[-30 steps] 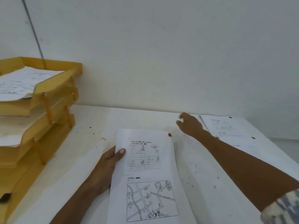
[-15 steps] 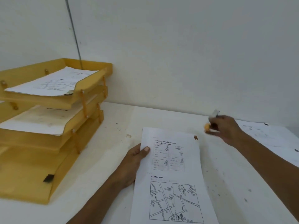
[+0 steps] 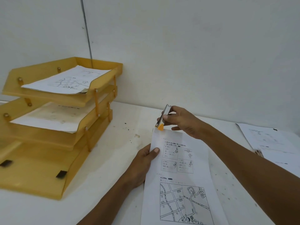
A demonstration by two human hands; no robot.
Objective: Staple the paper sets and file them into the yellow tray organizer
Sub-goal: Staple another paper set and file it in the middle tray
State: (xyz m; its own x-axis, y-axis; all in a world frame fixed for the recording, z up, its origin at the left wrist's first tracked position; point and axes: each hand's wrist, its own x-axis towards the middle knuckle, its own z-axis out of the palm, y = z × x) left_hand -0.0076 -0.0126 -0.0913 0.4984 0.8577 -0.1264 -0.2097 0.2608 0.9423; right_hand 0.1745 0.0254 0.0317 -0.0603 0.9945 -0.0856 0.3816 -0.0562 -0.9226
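The paper set [image 3: 181,184] lies lengthwise on the white desk [image 3: 105,200] in front of the person, with a street map printed on its lower half. The left grip [image 3: 142,166] holds the set at its left edge: the thumb presses on the top sheet, and the fingers are hidden below it. The right grip [image 3: 183,122] is clenched round a silver stapler [image 3: 163,115], which is tilted with its orange end down at the set's top left corner. Whether the stapler bites the paper or only touches it cannot be told.

The yellow tray organizer [image 3: 73,172] stands on the desk to the left, well apart from the set, against the wall [image 3: 194,46]. It has three tiers. Printed sheets [image 3: 68,82] lie in the top tray and more paper [image 3: 48,117] in the middle one. Loose papers [image 3: 272,143] lie on the desk at the far right, beyond the right forearm.
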